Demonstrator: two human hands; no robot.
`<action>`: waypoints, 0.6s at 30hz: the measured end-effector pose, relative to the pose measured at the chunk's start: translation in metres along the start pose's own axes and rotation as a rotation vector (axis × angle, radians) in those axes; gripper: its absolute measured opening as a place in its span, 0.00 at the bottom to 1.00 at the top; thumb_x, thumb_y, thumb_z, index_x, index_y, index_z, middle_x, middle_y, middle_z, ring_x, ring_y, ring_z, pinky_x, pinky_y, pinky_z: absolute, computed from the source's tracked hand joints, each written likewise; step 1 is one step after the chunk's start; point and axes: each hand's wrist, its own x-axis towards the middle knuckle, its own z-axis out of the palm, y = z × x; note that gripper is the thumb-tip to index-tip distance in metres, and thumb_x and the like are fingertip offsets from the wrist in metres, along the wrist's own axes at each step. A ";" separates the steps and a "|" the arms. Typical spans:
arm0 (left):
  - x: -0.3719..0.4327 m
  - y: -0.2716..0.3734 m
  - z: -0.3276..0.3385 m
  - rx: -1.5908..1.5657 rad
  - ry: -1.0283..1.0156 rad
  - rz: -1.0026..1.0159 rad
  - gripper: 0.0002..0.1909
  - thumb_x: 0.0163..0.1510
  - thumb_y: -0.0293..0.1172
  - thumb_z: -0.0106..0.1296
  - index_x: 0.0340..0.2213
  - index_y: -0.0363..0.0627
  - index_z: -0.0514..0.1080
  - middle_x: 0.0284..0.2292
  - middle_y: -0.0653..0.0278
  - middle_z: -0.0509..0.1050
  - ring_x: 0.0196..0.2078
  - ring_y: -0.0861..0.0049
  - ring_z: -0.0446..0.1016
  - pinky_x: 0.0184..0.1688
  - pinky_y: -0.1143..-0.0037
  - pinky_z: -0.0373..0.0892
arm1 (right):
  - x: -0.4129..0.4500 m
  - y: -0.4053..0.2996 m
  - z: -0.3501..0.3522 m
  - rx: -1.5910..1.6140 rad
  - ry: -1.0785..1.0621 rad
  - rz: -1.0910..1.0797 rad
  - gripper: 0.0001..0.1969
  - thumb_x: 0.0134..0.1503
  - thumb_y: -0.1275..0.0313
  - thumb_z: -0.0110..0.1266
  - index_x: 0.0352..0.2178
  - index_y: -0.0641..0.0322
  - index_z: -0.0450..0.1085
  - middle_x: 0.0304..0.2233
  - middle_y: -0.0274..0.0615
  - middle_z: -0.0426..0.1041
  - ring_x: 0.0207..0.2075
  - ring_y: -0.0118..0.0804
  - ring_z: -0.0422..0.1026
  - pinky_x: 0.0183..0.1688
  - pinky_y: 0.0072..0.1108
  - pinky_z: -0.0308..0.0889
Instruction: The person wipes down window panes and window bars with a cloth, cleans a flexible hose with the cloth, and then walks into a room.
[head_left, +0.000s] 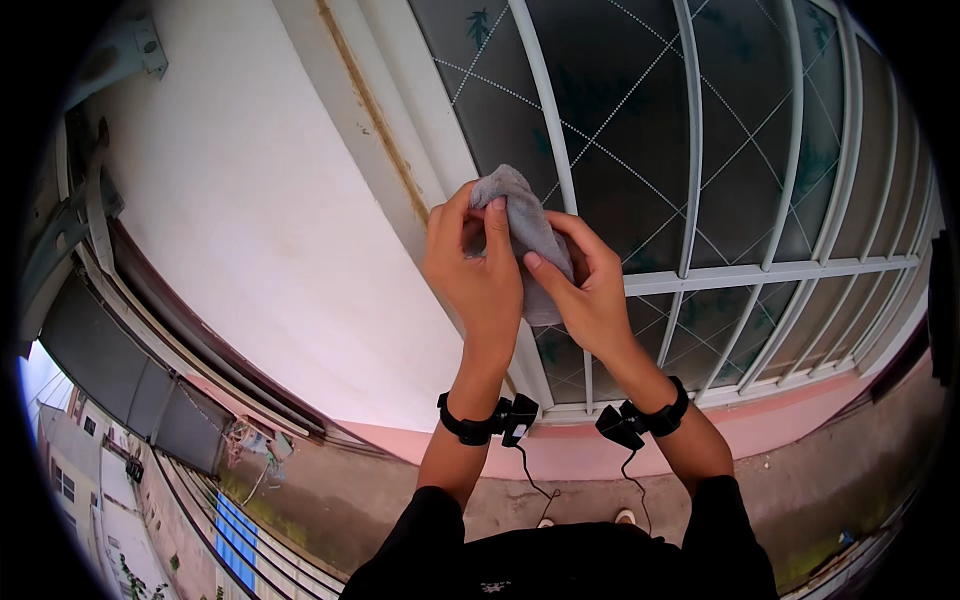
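A soft grey cloth (529, 225) is bunched between both hands in front of a barred window. My left hand (480, 259) pinches its upper end between thumb and fingers. Lower on the right edge, my right hand (585, 277) grips the cloth with the thumb laid across it. Part of the cloth hangs down between the wrists. Behind the hands, the window glass (615, 180) is dark and patterned with dotted diagonal lines and leaf shapes. White metal bars (691, 150) run over it, joined by a crossbar (750, 277).
To the left is a white wall (247, 225), with a brown-stained strip (375, 112) along the window surround. A pink wall base (600, 454) meets the concrete ground (360, 495). Camera bands (472, 420) with dangling cables circle both wrists. Assorted clutter (259, 446) lies at the lower left.
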 end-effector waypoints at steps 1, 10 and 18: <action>0.009 -0.001 0.005 0.005 0.004 0.008 0.12 0.60 0.24 0.56 0.45 0.33 0.75 0.36 0.60 0.74 0.40 0.78 0.75 0.40 0.78 0.73 | 0.006 -0.001 0.000 0.007 -0.005 -0.006 0.20 0.58 0.77 0.60 0.52 0.68 0.68 0.43 0.43 0.75 0.43 0.29 0.73 0.46 0.21 0.69; 0.123 -0.015 0.054 0.447 0.124 0.878 0.18 0.58 0.22 0.51 0.51 0.36 0.71 0.54 0.49 0.71 0.56 0.49 0.70 0.59 0.63 0.64 | 0.000 0.010 -0.044 -0.625 0.198 -0.281 0.20 0.54 0.81 0.60 0.49 0.65 0.70 0.43 0.47 0.74 0.41 0.42 0.75 0.39 0.26 0.71; 0.120 -0.010 0.048 0.743 -0.102 0.965 0.25 0.59 0.32 0.51 0.58 0.42 0.69 0.61 0.51 0.66 0.65 0.53 0.60 0.65 0.57 0.56 | -0.015 0.043 -0.045 -0.678 0.162 -0.297 0.22 0.52 0.80 0.64 0.49 0.65 0.71 0.41 0.46 0.74 0.36 0.39 0.74 0.34 0.24 0.71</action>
